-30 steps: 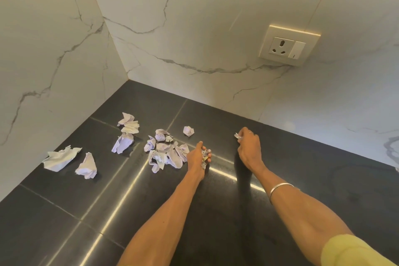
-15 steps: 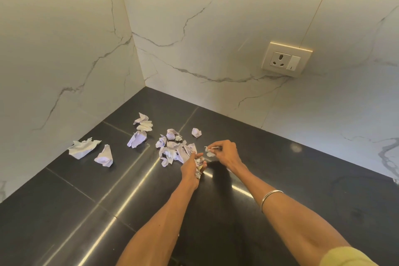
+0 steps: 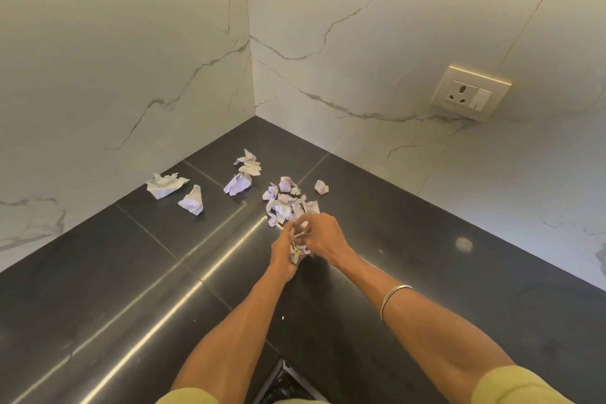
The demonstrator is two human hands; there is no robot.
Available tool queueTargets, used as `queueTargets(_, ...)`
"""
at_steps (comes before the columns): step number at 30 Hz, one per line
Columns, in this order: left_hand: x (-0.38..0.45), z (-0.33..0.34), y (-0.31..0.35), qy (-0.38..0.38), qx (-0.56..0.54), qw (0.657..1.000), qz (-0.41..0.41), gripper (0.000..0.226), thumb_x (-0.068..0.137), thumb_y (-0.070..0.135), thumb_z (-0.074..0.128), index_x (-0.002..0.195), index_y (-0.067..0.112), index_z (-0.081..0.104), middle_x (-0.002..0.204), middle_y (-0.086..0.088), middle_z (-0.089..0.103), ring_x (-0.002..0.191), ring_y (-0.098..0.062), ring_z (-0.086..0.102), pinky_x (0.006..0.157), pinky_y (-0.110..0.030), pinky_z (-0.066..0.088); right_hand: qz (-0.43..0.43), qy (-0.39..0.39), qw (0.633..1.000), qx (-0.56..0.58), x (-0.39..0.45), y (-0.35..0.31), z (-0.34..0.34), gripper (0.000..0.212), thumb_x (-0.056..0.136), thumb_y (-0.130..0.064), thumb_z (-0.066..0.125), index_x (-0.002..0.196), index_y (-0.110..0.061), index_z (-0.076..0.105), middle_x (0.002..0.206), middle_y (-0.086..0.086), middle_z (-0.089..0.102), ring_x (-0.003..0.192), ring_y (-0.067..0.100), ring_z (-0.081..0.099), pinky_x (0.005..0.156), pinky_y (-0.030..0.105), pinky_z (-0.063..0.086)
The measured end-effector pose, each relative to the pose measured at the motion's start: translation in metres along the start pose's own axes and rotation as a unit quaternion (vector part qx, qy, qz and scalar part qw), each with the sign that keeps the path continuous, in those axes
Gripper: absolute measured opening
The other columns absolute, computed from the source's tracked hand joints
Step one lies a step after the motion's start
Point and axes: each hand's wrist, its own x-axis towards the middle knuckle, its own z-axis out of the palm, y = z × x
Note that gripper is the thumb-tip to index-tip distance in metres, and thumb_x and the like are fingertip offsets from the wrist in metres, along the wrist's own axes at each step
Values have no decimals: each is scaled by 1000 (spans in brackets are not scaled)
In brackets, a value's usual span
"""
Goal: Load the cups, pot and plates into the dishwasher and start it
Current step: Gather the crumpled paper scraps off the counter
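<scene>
Crumpled paper scraps (image 3: 297,251) in left hand (image 3: 282,251), right hand (image 3: 323,236) alongside.

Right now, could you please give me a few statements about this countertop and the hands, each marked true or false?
1. The left hand grips a wad of crumpled paper. True.
2. The right hand rests flat on the countertop, far from the left hand. False: it is right against the left hand, at the wad.
3. Crumpled paper scraps lie loose on the dark countertop. True.
4. A plug sits in the wall socket. False: the socket holds nothing.
5. A thin bangle circles the right wrist. True.
</scene>
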Motion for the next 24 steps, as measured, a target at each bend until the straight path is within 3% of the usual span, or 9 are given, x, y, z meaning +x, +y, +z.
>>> queueTargets(5, -4, -6, 3, 69, -16, 997, 33, 44, 75, 30, 86, 103, -1, 73, 99, -18, 75, 95, -33, 72, 80, -41, 60, 3, -32, 996, 82, -1, -18, 7, 56, 77, -22, 72, 130, -25, 54, 92, 1, 73, 84, 15, 68, 72, 26, 54)
queueTargets(8, 2, -14, 10, 106, -44, 992, 48, 41, 72, 18, 88, 104, -3, 73, 103, -21, 73, 93, -33, 71, 83, -43, 60, 3, -25, 994, 107, 1, -26, 11, 59, 74, -25, 66, 132, -23, 54, 102, -4, 73, 92, 14, 67, 80, 28, 53)
queueTargets(10, 3, -20, 19, 124, -67, 988, 56, 40, 73, 14, 87, 106, -2, 72, 97, -19, 74, 80, -28, 69, 71, -37, 61, 18, 21, 991, 133, 3, -22, 14, 51, 73, -28, 61, 124, -23, 62, 105, -8, 72, 97, 12, 65, 86, 27, 50)
queueTargets(12, 3, -23, 24, 128, -71, 988, 52, 38, 74, 16, 86, 106, 1, 73, 85, -12, 71, 61, -19, 62, 50, -26, 53, 33, 74, 987, 138, 8, -16, 14, 42, 77, -19, 55, 118, -21, 65, 107, -5, 69, 102, 13, 62, 87, 24, 48)
queueTargets(14, 5, -21, 27, 123, -70, 989, 53, 34, 76, 15, 85, 105, 1, 72, 82, -11, 67, 52, -15, 53, 44, -23, 46, 55, 87, 988, 114, 14, -8, 11, 46, 78, -2, 51, 119, -17, 64, 114, 1, 65, 108, 18, 59, 87, 23, 44)
queueTargets(16, 6, -17, 27, 122, -74, 988, 52, 30, 78, 12, 83, 102, 0, 71, 78, -10, 67, 51, -15, 51, 42, -22, 44, 69, 57, 992, 86, 19, -1, 9, 49, 78, 1, 51, 124, -16, 59, 119, 4, 60, 111, 22, 56, 88, 26, 43)
queueTargets(20, 12, -12, 29, 152, -72, 984, 58, 19, 77, 14, 84, 87, 5, 71, 80, -11, 69, 53, -16, 55, 45, -24, 47, 71, -23, 997, -26, 25, 9, 17, 54, 82, -18, 63, 134, -18, 51, 126, 9, 49, 112, 31, 55, 93, 36, 47)
queueTargets(24, 18, -12, 27, 159, -70, 983, 58, 24, 75, 17, 86, 91, 4, 72, 84, -14, 71, 51, -16, 56, 46, -26, 49, 89, -2, 994, -59, 28, 11, 29, 52, 82, -37, 70, 127, -17, 55, 127, 9, 47, 111, 31, 53, 92, 38, 50)
